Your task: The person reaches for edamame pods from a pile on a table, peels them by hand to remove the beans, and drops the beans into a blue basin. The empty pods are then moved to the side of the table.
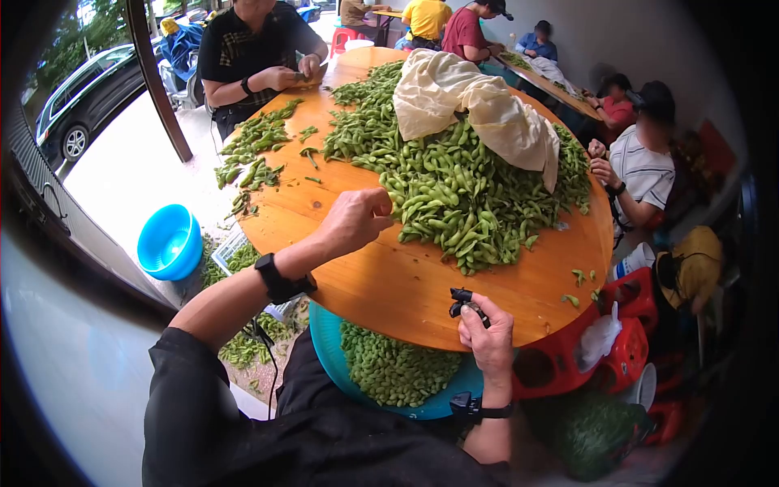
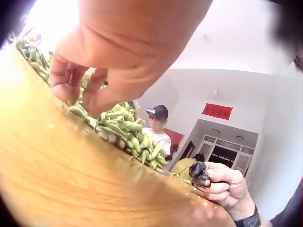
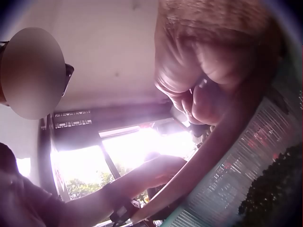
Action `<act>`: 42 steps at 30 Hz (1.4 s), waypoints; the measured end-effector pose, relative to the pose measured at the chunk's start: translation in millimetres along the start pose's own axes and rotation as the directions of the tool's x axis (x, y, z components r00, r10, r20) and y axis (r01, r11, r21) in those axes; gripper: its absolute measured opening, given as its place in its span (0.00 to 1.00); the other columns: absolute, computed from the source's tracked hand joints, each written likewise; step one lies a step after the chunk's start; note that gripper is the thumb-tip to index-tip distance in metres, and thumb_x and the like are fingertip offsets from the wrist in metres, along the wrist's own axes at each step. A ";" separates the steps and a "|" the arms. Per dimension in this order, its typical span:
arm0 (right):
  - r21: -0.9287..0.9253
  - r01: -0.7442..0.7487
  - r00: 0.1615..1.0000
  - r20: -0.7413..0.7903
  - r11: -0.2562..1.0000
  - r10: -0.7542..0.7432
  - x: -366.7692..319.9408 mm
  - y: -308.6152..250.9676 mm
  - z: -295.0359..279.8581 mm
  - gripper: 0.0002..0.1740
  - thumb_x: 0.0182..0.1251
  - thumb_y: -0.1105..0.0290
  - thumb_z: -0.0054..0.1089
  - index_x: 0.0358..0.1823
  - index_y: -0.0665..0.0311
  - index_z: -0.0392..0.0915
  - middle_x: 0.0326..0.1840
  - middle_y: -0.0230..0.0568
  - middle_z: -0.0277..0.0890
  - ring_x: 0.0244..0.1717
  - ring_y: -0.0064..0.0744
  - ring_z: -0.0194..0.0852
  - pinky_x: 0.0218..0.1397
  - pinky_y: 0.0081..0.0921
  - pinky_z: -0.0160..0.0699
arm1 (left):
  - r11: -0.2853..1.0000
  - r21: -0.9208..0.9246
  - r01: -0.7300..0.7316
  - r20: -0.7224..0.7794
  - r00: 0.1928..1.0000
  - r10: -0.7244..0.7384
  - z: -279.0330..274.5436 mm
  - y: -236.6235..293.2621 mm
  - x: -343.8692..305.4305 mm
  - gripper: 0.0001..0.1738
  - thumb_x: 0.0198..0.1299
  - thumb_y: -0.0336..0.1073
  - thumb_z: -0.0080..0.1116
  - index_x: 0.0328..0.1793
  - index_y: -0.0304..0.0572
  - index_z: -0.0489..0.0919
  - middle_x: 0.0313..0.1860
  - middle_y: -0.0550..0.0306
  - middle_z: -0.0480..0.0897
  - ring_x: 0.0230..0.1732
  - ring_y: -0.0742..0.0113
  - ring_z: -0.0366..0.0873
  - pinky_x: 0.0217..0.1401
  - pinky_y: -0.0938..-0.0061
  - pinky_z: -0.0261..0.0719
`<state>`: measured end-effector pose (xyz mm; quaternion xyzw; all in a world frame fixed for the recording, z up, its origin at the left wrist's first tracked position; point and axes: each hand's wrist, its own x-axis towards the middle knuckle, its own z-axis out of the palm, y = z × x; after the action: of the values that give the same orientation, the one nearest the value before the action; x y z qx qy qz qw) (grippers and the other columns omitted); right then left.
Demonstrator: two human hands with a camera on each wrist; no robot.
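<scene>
At the left edge of a heap of green pods [image 1: 454, 199], the left hand [image 1: 355, 221] hangs over the wooden table with bent fingers. The left wrist view has this hand [image 2: 118, 52] with its fingertips among the nearest pods [image 2: 113, 130]; no pod is clearly gripped. By the table's near edge is the right hand [image 1: 487, 331], with black coverings [image 1: 466, 302] on its thumb and forefinger. Its fingers are loosely curled, and nothing else is visible in them. The right wrist view shows the right hand [image 3: 208, 71] dark and close up, its fingertips mostly hidden.
A cream cloth [image 1: 487, 105] lies on the heap. Below the round table's [image 1: 349, 280] near edge, a blue-green basin [image 1: 329, 345] holds green beans. Loose pods [image 1: 264, 134] lie at the table's left. People sit or stand around; red stools [image 1: 625, 353] are at right, a blue basin [image 1: 169, 243] at left.
</scene>
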<state>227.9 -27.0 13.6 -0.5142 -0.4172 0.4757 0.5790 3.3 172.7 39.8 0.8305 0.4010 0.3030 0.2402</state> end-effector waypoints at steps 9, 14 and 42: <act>0.258 -0.149 0.983 0.139 0.955 0.116 -13.0 -20.4 44.6 0.19 0.73 0.77 0.50 0.62 0.78 0.70 0.23 0.25 0.62 0.21 0.13 0.56 0.22 0.14 0.57 | 0.501 -0.821 0.275 0.324 0.946 0.012 28.6 69.9 -94.1 0.05 0.65 0.25 0.62 0.39 0.37 0.75 0.34 0.63 0.79 0.32 0.80 0.77 0.33 0.81 0.78; 0.308 -0.209 0.967 0.206 0.928 0.149 -21.8 -14.0 40.5 0.18 0.74 0.76 0.50 0.61 0.78 0.70 0.24 0.25 0.62 0.22 0.13 0.56 0.22 0.15 0.55 | 0.562 -0.809 0.171 0.164 0.984 -0.063 48.5 71.0 -112.9 0.05 0.64 0.22 0.61 0.40 0.35 0.75 0.34 0.62 0.80 0.35 0.80 0.78 0.35 0.81 0.79; -0.383 0.342 0.864 0.486 0.858 -0.128 -30.2 -4.7 37.8 0.13 0.54 0.79 0.67 0.42 0.70 0.79 0.33 0.45 0.72 0.30 0.42 0.77 0.32 0.31 0.75 | 0.907 -0.408 0.109 0.378 0.924 0.060 24.6 71.4 -157.9 0.22 0.61 0.35 0.68 0.55 0.33 0.72 0.36 0.41 0.84 0.34 0.44 0.84 0.34 0.62 0.82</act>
<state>185.7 -49.2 23.1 -0.4569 -0.6992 0.3920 0.3856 -20.5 0.5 19.4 0.7966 0.2822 0.2117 0.4909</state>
